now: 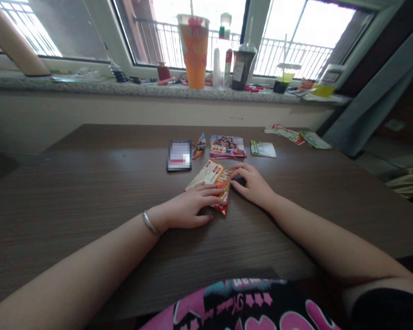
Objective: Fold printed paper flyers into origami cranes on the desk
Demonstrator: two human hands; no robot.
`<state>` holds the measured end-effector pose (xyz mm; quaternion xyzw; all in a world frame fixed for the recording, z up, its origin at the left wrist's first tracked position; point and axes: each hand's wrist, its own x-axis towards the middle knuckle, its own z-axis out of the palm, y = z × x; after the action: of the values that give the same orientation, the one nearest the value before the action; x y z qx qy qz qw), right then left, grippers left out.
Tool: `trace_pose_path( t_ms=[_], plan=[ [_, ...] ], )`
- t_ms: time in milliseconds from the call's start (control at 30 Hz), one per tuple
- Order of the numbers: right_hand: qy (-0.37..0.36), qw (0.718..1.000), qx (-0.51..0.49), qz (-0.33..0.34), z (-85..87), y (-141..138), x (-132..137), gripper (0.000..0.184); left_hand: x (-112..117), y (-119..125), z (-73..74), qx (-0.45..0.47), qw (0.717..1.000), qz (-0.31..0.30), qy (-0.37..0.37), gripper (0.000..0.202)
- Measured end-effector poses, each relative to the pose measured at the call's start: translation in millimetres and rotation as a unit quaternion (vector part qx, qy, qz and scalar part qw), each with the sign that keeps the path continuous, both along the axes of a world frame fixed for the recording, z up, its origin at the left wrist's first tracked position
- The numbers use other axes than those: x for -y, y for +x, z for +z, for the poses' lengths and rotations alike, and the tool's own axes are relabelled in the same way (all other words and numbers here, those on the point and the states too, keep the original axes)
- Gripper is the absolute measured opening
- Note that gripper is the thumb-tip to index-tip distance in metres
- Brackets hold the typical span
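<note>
A folded colourful paper flyer (211,170) lies at an angle on the table, with white, orange and red print showing. Across its lower part rests my left hand (196,201), flat, fingers stretched out and slightly apart; a silver bangle circles that wrist. At the flyer's right edge is my right hand (249,183), its fingers bent and the thumb close to the fingertips, with the paper's edge between them. Just behind the flyer are a stack of printed flyers (228,146) and a small folded paper piece (199,146). A phone (179,156) with a blurred screen lies to their left.
A small stack of cards (263,149) and scattered printed papers (289,134) lie at the back right of the brown table (106,183). On the windowsill (141,89) stand a tall orange drink cup (194,55), a dark cup (242,66), bottles and small items.
</note>
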<state>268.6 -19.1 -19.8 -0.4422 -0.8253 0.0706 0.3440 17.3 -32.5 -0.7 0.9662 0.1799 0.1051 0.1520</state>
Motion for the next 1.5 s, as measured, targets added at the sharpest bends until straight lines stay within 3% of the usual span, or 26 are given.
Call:
trace_pose_path(
  t_ms=[533,833,1167,1500],
  plan=[
    [-0.015,0.998,-0.015,-0.067,-4.7,2.6,-6.4,0.005,0.7,-2.3,-4.2,-0.009,0.999,-0.003,0.043,0.046],
    [0.064,0.998,-0.017,-0.009,7.9,-1.1,0.6,0.006,2.1,-1.5,-4.3,-0.028,0.998,0.017,0.056,0.047],
    [0.091,0.995,0.011,0.027,13.0,-2.8,8.0,0.007,3.2,-1.0,-4.2,-0.013,0.997,0.031,0.064,0.044],
    [0.113,0.991,0.054,0.039,20.3,-5.4,12.9,0.009,4.9,-0.2,3.4,-0.056,0.993,0.054,0.085,0.044]
  ],
)
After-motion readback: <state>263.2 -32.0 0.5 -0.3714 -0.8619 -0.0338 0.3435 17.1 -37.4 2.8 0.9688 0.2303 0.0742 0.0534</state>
